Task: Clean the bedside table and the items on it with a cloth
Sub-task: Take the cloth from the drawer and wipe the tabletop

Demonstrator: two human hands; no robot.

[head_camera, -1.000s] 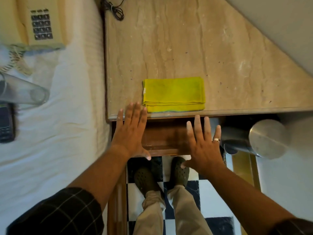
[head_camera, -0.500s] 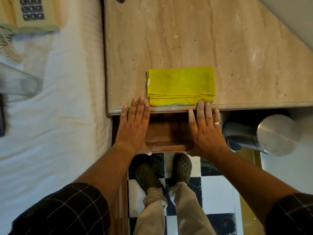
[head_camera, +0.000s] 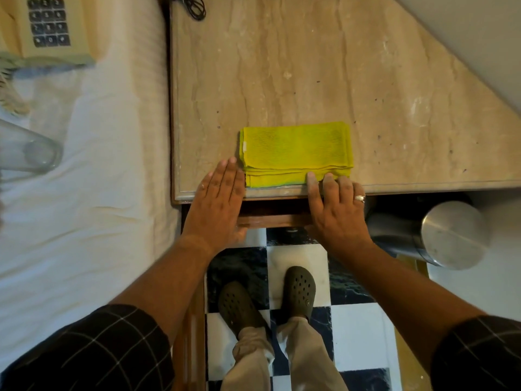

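A folded yellow cloth (head_camera: pixel 296 153) lies near the front edge of the beige marble bedside table (head_camera: pixel 310 66). My left hand (head_camera: pixel 217 204) is flat with straight fingers, its fingertips on the table edge just left of the cloth. The fingertips of my right hand (head_camera: pixel 335 210) touch the front right edge of the cloth, fingers slightly bent; a ring shows on one finger. Neither hand holds anything.
On the white bed (head_camera: pixel 84 193) to the left lie a beige push-button telephone (head_camera: pixel 48 26) and a clear glass (head_camera: pixel 28 150). A black cable (head_camera: pixel 194 7) sits at the table's back. A steel bin (head_camera: pixel 439 235) stands on the right. Checkered floor and my shoes lie below.
Both hands moved forward from above the wooden drawer front to the table edge. The right fingertips now reach the cloth, and the left fingertips rest beside it.
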